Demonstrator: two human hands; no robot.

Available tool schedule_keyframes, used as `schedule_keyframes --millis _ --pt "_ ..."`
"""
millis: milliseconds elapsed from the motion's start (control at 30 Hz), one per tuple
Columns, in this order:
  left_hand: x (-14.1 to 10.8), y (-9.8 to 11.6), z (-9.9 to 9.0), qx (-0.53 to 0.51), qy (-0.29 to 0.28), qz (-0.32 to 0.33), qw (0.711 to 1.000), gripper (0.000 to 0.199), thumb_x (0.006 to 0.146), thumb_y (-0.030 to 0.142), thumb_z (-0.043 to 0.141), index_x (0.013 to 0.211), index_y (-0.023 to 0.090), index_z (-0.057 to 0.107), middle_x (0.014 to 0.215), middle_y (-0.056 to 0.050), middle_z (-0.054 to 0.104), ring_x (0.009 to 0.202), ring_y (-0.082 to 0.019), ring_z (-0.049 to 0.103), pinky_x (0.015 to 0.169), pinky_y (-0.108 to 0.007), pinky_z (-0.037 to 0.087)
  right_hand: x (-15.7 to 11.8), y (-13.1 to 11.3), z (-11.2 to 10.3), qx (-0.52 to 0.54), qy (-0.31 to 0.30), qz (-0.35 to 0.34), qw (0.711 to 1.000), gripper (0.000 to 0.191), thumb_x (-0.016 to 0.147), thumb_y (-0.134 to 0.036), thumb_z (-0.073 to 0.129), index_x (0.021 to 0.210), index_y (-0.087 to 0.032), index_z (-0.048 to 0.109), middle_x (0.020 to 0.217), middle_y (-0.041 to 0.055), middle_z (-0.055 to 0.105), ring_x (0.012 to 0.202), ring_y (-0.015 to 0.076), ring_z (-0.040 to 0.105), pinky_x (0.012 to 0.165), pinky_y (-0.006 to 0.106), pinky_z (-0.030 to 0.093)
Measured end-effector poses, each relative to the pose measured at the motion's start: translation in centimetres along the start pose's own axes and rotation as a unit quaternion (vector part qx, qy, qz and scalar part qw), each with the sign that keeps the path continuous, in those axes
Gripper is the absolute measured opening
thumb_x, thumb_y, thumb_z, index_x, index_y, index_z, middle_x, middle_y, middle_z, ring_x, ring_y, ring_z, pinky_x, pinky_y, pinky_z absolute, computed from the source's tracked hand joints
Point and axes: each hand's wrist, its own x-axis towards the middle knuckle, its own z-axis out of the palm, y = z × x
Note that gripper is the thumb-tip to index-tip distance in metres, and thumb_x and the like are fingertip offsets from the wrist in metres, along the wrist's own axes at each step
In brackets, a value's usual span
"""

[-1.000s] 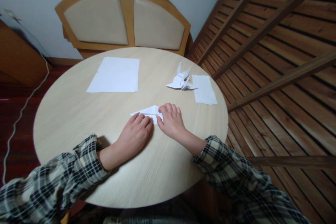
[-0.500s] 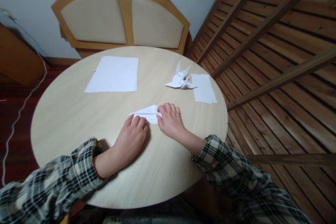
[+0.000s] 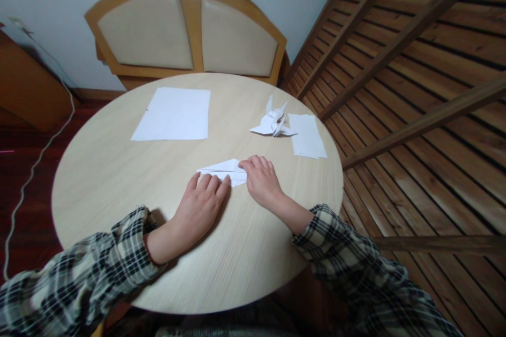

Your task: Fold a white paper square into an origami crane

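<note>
A small folded white paper (image 3: 227, 167), pointed at its left end and creased lengthwise, lies on the round table in front of me. My left hand (image 3: 203, 208) rests palm down at its near edge, its fingertips slightly apart and touching the paper. Around the right end curls my right hand (image 3: 263, 179), fingers close together, with that end of the paper hidden under them. The right thumb is mostly out of sight. Beyond the right hand stands a folded white paper crane (image 3: 272, 120), with another folded shape close against it.
A stack of white paper sheets (image 3: 174, 114) lies at the table's back left. Smaller white slips (image 3: 309, 137) lie near its right edge. A padded wooden headboard-like panel (image 3: 193, 21) stands behind the table (image 3: 118, 184). Wooden slats (image 3: 415, 116) rise along the right, close to the table.
My right hand has shifted slightly right along the folded paper, its thumb now tucked from view. The left fingers have spread a little. The camera view has moved slightly.
</note>
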Motion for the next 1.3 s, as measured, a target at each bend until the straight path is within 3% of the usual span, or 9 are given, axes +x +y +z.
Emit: schedule_keyframes --millis 100,300,400,500,667,800,1000,1300 --pt "0.3 -0.5 0.0 -0.037 -0.008 -0.002 0.999 0.039 0.099 0.019 0.052 0.137 0.015 0.062 0.103 -0.015 0.067 0.096 -0.033 0.059 0.098 -0.055 0.046 0.1 0.8 -0.3 0.027 0.009 -0.023 0.999 0.037 0.094 -0.009 0.047 0.118 -0.023 0.071 0.118 0.0090 0.066 0.111 0.0266 0.051 0.094 0.041 0.037" --pt "1.1 -2.7 1.2 -0.117 0.002 0.019 0.993 0.033 0.103 0.023 0.046 0.130 0.019 0.066 0.110 -0.012 0.066 0.105 -0.031 0.058 0.106 -0.058 0.039 0.4 1.9 -0.5 0.077 -0.013 -0.052 0.996 0.046 0.093 -0.005 0.047 0.127 -0.027 0.069 0.138 0.0032 0.065 0.129 0.0236 0.047 0.103 0.042 0.033" --pt "1.4 -4.1 2.0 -0.159 0.013 0.049 0.986 0.032 0.104 0.022 0.046 0.130 0.020 0.066 0.109 -0.010 0.066 0.105 -0.027 0.058 0.106 -0.052 0.041 0.5 2.0 -0.7 0.085 -0.028 -0.054 0.995 0.045 0.091 -0.006 0.050 0.125 -0.026 0.071 0.135 0.0029 0.067 0.126 0.0232 0.050 0.103 0.043 0.032" --pt "1.7 -5.0 2.3 -0.165 0.032 0.036 0.985 0.032 0.104 0.023 0.047 0.128 0.019 0.067 0.108 -0.012 0.065 0.104 -0.028 0.056 0.099 -0.047 0.045 0.4 1.8 -1.0 0.081 -0.027 -0.052 0.995 0.040 0.090 -0.009 0.053 0.120 -0.026 0.073 0.130 0.0031 0.070 0.119 0.0235 0.055 0.100 0.044 0.032" --pt "1.8 -4.6 1.7 -0.132 0.024 -0.005 0.991 0.034 0.103 0.032 0.048 0.126 0.015 0.067 0.104 -0.014 0.064 0.099 -0.030 0.053 0.086 -0.045 0.047 0.1 1.0 -1.1 0.086 -0.002 -0.060 0.994 0.031 0.090 -0.016 0.057 0.112 -0.026 0.076 0.122 0.0016 0.074 0.110 0.0227 0.058 0.096 0.042 0.033" --pt "1.9 -4.0 1.6 -0.164 0.022 -0.012 0.986 0.043 0.103 0.046 0.047 0.124 0.014 0.066 0.105 -0.014 0.065 0.099 -0.031 0.054 0.088 -0.045 0.047 0.0 0.9 -0.9 0.075 -0.007 -0.083 0.994 0.030 0.091 -0.015 0.057 0.112 -0.026 0.075 0.119 0.0023 0.074 0.108 0.0224 0.057 0.094 0.042 0.032" --pt "2.0 -3.9 2.4 -0.168 0.028 -0.014 0.985 0.054 0.103 0.052 0.044 0.131 0.008 0.061 0.119 -0.018 0.065 0.112 -0.033 0.055 0.098 -0.048 0.045 0.1 0.4 -1.1 0.018 -0.023 -0.126 0.992 0.028 0.094 -0.014 0.055 0.111 -0.026 0.075 0.108 0.0044 0.073 0.106 0.0237 0.054 0.096 0.042 0.031" --pt "2.2 -4.2 3.6 -0.222 0.031 0.005 0.975 0.046 0.101 0.036 0.053 0.136 0.006 0.060 0.138 -0.020 0.061 0.128 -0.034 0.052 0.110 -0.053 0.041 -0.1 -0.1 -1.3 -0.025 -0.012 -0.175 0.984 0.022 0.094 -0.016 0.058 0.108 -0.023 0.074 0.106 0.0065 0.070 0.105 0.0251 0.051 0.098 0.044 0.030"
